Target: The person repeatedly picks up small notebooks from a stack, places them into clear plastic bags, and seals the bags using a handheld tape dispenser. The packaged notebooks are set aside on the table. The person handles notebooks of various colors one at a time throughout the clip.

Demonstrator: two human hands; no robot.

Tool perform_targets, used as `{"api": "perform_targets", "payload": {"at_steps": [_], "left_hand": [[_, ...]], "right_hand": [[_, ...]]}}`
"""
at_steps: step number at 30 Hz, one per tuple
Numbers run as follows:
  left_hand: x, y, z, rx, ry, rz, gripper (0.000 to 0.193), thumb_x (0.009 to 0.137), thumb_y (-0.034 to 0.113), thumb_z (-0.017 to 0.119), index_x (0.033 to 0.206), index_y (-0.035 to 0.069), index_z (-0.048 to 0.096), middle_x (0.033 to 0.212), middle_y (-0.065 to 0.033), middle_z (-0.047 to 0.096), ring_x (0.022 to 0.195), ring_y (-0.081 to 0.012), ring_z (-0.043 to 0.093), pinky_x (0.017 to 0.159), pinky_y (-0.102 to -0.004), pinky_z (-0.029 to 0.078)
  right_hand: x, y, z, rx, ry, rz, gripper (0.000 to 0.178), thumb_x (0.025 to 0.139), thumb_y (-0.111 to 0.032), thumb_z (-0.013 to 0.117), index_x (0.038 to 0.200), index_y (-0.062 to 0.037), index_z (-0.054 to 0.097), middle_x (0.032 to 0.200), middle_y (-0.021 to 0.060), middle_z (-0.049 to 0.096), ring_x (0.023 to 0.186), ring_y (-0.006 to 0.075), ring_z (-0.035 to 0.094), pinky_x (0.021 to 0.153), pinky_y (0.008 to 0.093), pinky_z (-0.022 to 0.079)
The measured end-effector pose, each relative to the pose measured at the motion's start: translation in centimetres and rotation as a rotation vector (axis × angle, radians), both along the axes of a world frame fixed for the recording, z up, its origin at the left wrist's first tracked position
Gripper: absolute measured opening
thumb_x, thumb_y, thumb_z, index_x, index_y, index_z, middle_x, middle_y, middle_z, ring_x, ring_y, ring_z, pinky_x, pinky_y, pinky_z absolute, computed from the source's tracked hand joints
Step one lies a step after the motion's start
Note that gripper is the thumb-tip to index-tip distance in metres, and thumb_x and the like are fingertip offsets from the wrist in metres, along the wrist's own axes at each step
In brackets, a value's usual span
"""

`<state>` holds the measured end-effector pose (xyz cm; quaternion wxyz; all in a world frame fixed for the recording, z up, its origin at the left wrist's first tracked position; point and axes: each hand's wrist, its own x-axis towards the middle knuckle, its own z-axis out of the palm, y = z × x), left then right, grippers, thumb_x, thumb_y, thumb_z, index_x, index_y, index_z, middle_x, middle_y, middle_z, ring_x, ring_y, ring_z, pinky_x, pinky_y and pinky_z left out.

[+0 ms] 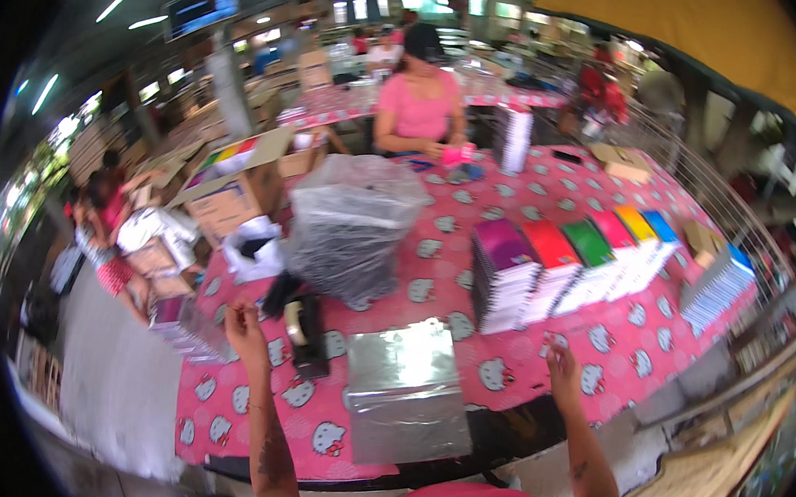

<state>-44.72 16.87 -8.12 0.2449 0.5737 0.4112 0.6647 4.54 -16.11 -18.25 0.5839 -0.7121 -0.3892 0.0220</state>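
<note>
Lying flat on the pink tablecloth (592, 351), the clear plastic bag stack (405, 390) runs its long axis from 12 to 6 o'clock, between both raised hands. The left hand (244, 323) sits at its 10 o'clock, nearer; the right hand (559, 351) at 2 o'clock. Fingers look pinched; whether they grip anything, I cannot tell.

A shiny clear plastic pack (405, 390) lies flat on the pink worktop (592, 351), at 6 o'clock, between the two hands. A big see-through bag (354, 223) full of dark things stands behind it, toward 12 o'clock. An open brown cardboard box (233, 193) with colourful things inside sits at 10 o'clock of the bag. A dark screen (198, 9) with a blue glow hangs high up, at 11 o'clock in the view.
</note>
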Motion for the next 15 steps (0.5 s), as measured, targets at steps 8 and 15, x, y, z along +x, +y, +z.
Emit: {"api": "perform_targets", "payload": {"at_steps": [8,15], "left_hand": [[36.1,-19.3,6.5,0.449,0.590,-0.661,0.024,0.085,0.012,0.071,0.108,0.006,0.067,0.103,-0.0147,0.064,0.095,-0.0331,0.064,0.082,-0.0418,0.053],[66.1,-25.0,6.9,0.744,0.701,-0.619,0.046,0.085,0.018,0.070,0.126,0.000,0.058,0.135,-0.0224,0.050,0.124,-0.0388,0.050,0.105,-0.0505,0.041]], "right_hand": [[24.2,-0.9,10.6,-0.141,-0.542,-0.342,0.075,0.078,-0.009,0.075,0.146,-0.0162,0.043,0.152,0.0182,0.035,0.136,0.0440,0.038,0.108,0.0533,0.037],[40.2,-3.3,11.5,-0.244,-0.832,-0.194,0.056,0.077,-0.002,0.070,0.130,-0.0135,0.057,0.132,0.0122,0.054,0.132,0.0359,0.045,0.107,0.0523,0.036]]}}
